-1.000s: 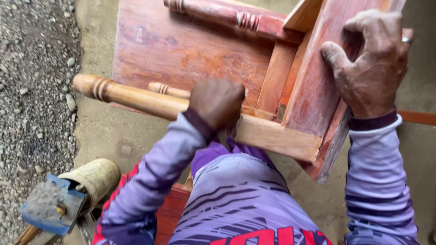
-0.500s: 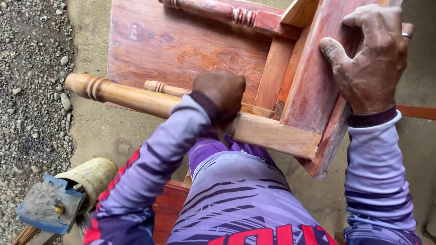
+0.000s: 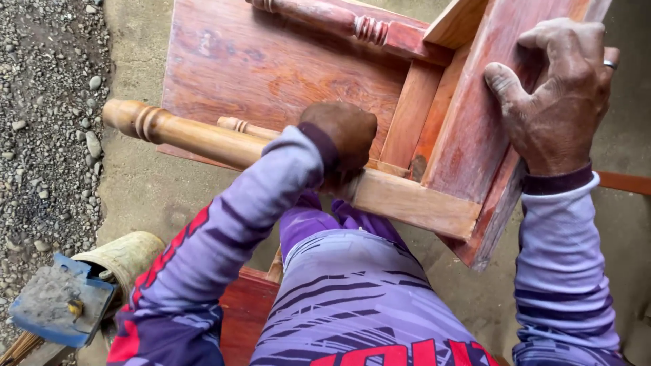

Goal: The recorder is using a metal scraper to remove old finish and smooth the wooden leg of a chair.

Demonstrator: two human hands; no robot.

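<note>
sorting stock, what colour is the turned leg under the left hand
Pale tan wood, the turned leg; head view.

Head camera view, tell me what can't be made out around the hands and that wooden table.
- Left hand: fingers and anything held are hidden under its own fist on the turned leg.
- Wooden table: cut off by the top edge.
- Right hand: palm is hidden, pressed on the table frame.
- Blue tool: cut off at the lower left corner.
</note>
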